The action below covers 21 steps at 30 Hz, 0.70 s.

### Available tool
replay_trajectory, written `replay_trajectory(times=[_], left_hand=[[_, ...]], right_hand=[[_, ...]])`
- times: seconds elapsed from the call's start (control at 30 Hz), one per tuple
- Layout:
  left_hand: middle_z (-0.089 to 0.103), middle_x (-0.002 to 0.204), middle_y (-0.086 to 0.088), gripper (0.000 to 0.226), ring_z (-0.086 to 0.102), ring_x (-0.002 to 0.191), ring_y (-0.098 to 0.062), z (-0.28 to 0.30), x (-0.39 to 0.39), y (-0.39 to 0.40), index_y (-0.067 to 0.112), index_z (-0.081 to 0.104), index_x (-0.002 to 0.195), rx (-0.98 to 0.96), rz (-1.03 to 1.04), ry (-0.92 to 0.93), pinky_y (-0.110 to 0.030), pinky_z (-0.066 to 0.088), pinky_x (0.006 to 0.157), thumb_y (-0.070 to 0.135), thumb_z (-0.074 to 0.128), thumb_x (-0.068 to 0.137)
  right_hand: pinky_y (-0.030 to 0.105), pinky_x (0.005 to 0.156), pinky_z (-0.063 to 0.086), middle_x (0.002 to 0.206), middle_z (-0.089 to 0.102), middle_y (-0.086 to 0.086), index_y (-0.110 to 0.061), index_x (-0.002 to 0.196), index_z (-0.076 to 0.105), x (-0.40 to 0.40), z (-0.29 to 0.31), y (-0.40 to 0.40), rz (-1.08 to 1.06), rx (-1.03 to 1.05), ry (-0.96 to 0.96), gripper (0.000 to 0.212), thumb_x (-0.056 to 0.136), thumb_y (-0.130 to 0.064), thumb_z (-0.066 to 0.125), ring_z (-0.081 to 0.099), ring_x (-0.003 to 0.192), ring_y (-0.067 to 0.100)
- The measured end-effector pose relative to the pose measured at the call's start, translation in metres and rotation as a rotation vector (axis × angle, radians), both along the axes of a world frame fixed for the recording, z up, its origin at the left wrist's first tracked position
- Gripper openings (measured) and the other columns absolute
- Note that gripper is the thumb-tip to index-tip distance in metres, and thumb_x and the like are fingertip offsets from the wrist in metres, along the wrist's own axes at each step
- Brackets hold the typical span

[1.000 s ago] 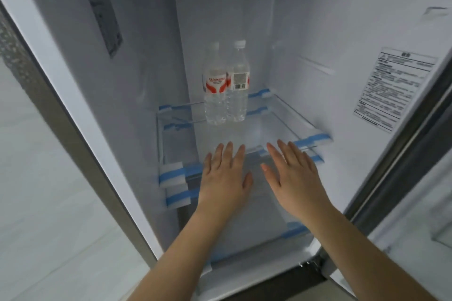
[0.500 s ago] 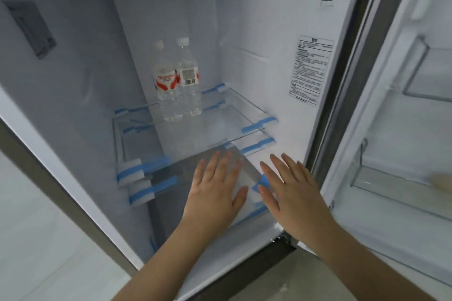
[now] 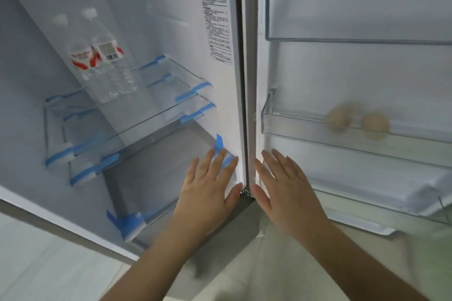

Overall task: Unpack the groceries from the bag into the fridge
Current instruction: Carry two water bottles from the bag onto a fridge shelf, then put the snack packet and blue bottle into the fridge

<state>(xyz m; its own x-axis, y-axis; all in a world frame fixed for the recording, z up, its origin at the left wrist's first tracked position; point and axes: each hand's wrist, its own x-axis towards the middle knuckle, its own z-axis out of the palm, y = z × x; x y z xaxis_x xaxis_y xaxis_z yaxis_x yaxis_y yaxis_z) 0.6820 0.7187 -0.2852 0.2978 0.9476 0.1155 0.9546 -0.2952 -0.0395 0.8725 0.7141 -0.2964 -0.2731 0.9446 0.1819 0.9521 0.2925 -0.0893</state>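
Open fridge [image 3: 234, 80], partly stocked, with both hands empty.
Two water bottles [image 3: 102, 56] stand on the upper glass shelf [image 3: 146, 115]; two eggs [image 3: 357, 121] lie in the door bin [image 3: 293, 129]; left hand [image 3: 208, 193] and right hand [image 3: 286, 190] hover flat, fingers spread; the bag is out of view, so turn to it next, keeping the door wide.

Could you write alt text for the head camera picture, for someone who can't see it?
Two bare, empty hands, left hand and right hand, reach with straight fingers toward an open white fridge. Two clear plastic water bottles stand on a glass shelf; two pale brown eggs sit in a clear door bin.
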Motion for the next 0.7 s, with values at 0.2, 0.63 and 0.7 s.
replay_trajectory(times=[0.2,0.63,0.7], left_hand=[[0.034,0.158,-0.003,0.058,0.026,0.147,-0.026,-0.006,0.011,-0.018,0.03,0.037,0.149,0.016,-0.049,0.047,-0.046,0.005,0.116,0.059,0.022,0.1],[0.038,0.155,-0.004,0.058,0.032,0.145,-0.027,-0.009,0.014,-0.028,0.03,0.038,0.149,0.066,-0.359,-0.042,-0.052,0.0,0.112,0.058,0.031,0.099],[0.036,0.156,-0.003,0.058,0.029,0.146,-0.026,-0.011,0.009,-0.035,0.03,0.036,0.149,0.07,-0.406,-0.071,-0.05,-0.001,0.113,0.058,0.029,0.099]], right_hand=[[0.044,0.114,0.031,0.145,0.051,0.009,-0.018,0.14,0.05,0.016,-0.006,-0.034,-0.077,-0.016,0.022,0.057,0.099,-0.048,0.024,0.043,0.137,0.029],[0.053,0.111,0.034,0.147,0.048,0.014,-0.014,0.141,0.049,-0.003,0.002,-0.104,-0.499,0.096,0.027,0.058,0.099,-0.047,0.028,0.04,0.139,0.033],[0.053,0.111,0.033,0.146,0.049,0.014,-0.012,0.14,0.051,-0.015,0.002,-0.12,-0.59,0.111,0.033,0.058,0.098,-0.046,0.03,0.041,0.138,0.033]])
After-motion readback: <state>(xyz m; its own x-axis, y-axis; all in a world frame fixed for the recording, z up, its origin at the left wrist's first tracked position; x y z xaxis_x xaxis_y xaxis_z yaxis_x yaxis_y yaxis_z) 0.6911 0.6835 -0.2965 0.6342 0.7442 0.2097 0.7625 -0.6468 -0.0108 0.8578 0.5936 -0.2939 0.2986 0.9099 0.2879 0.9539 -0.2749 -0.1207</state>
